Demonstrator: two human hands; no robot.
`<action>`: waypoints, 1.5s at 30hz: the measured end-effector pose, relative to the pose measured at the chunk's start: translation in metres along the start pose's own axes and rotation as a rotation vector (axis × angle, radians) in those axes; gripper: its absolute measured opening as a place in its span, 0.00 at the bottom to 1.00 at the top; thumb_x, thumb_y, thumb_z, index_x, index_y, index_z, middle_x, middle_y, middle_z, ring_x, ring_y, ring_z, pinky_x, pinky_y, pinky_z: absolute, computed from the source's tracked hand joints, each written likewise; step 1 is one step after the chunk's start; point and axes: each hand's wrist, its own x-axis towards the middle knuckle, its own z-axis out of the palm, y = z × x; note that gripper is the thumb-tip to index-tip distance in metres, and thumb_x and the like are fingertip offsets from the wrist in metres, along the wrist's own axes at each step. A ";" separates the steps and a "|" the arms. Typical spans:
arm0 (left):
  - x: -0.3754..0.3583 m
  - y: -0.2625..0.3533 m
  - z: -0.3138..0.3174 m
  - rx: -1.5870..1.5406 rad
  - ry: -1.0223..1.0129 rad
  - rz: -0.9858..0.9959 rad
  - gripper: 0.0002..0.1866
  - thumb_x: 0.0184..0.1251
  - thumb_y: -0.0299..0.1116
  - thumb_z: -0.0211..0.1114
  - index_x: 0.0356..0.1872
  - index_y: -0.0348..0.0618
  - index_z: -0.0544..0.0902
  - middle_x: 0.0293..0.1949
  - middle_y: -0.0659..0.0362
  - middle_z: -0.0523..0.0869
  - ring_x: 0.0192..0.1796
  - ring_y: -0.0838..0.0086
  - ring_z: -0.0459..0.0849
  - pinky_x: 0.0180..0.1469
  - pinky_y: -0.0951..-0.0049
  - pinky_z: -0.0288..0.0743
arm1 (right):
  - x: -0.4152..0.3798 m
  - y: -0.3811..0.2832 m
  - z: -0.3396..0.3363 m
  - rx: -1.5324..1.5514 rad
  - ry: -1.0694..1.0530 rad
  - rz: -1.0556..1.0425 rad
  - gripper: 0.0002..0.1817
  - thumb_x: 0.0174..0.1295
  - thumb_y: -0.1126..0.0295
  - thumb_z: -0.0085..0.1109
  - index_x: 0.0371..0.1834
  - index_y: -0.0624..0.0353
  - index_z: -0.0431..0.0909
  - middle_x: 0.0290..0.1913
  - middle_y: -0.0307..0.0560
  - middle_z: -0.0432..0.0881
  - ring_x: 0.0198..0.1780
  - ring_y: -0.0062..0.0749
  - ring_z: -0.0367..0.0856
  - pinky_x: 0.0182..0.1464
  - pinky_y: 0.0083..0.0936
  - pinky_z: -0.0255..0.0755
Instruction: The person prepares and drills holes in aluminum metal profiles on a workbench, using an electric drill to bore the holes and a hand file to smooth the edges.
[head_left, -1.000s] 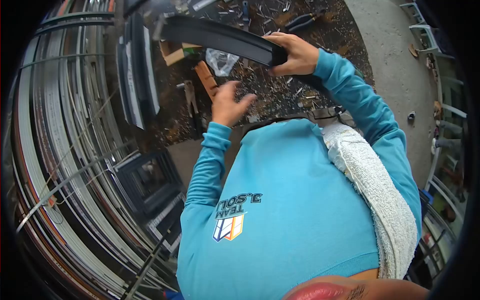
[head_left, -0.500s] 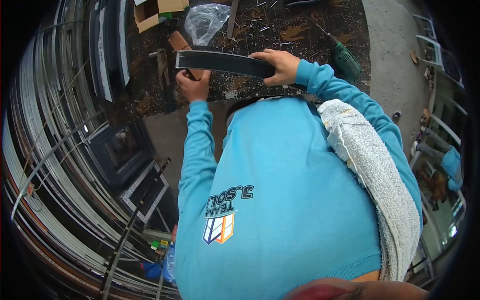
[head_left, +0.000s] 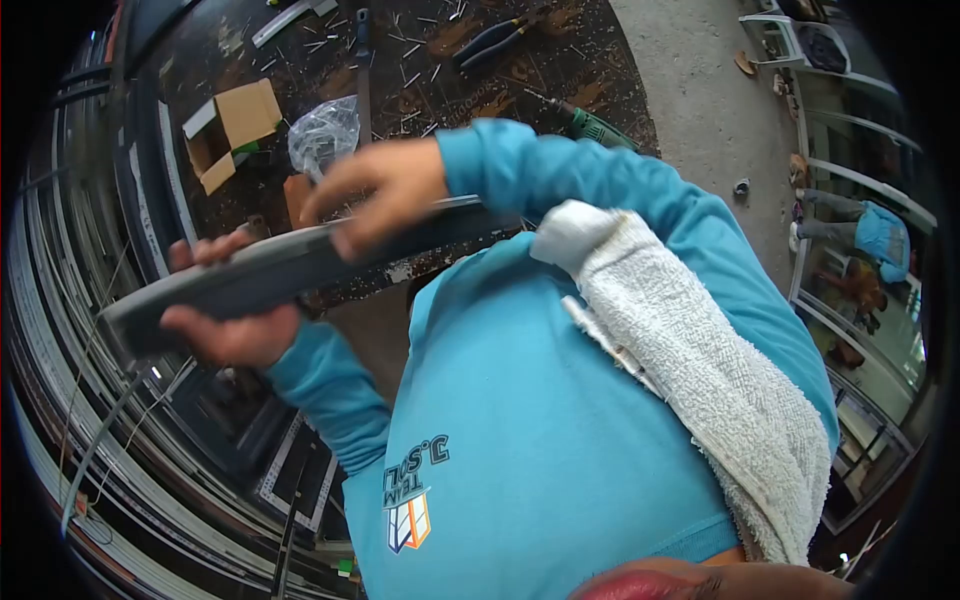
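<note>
Dark profile: here it is, a long dark profile (head_left: 300, 270) slanting across the front of the body, above the near edge of the bench (head_left: 590, 60), its left end out past that edge.
Left hand: the left hand (head_left: 235, 335) has it near that end, thumb on the near side, fingers hooked over the far edge; a loose grip there could let the length tip or twist.
Right hand: the right hand (head_left: 385, 190) is a blur over the middle, fingers part spread; whether it touches, I cannot tell. If it bears no weight, the far end could sag.
Rack side: the long bars (head_left: 50, 400) stand off to the left, and a wide swing might clip them.
Bench top: metal offcuts (head_left: 412, 80) litter it, so sliding the piece there risks scratches.
Cardboard box: the cardboard box (head_left: 250, 110) and plastic bag (head_left: 325, 135) lie just beyond, and a careless sweep could shove them.
</note>
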 end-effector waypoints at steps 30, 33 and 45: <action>0.030 -0.055 0.181 0.752 -0.997 0.433 0.39 0.48 0.48 0.77 0.58 0.35 0.74 0.44 0.52 0.81 0.47 0.64 0.81 0.49 0.66 0.76 | -0.225 0.060 -0.044 0.422 1.229 0.597 0.26 0.60 0.74 0.54 0.62 0.59 0.62 0.31 0.43 0.75 0.24 0.22 0.73 0.24 0.23 0.71; 0.016 -0.091 0.191 0.797 -1.428 0.479 0.37 0.34 0.39 0.78 0.52 0.35 0.79 0.40 0.48 0.82 0.40 0.56 0.83 0.44 0.64 0.77 | -0.279 0.000 0.022 0.379 1.268 0.476 0.28 0.61 0.75 0.52 0.67 0.56 0.61 0.30 0.39 0.75 0.24 0.21 0.72 0.26 0.21 0.71; -0.057 -0.150 0.119 0.787 -1.620 0.397 0.35 0.29 0.31 0.76 0.49 0.36 0.80 0.42 0.49 0.83 0.42 0.55 0.83 0.46 0.62 0.77 | -0.279 -0.254 0.241 -0.542 0.898 0.735 0.31 0.60 0.82 0.46 0.68 0.51 0.68 0.40 0.51 0.71 0.35 0.37 0.72 0.41 0.34 0.68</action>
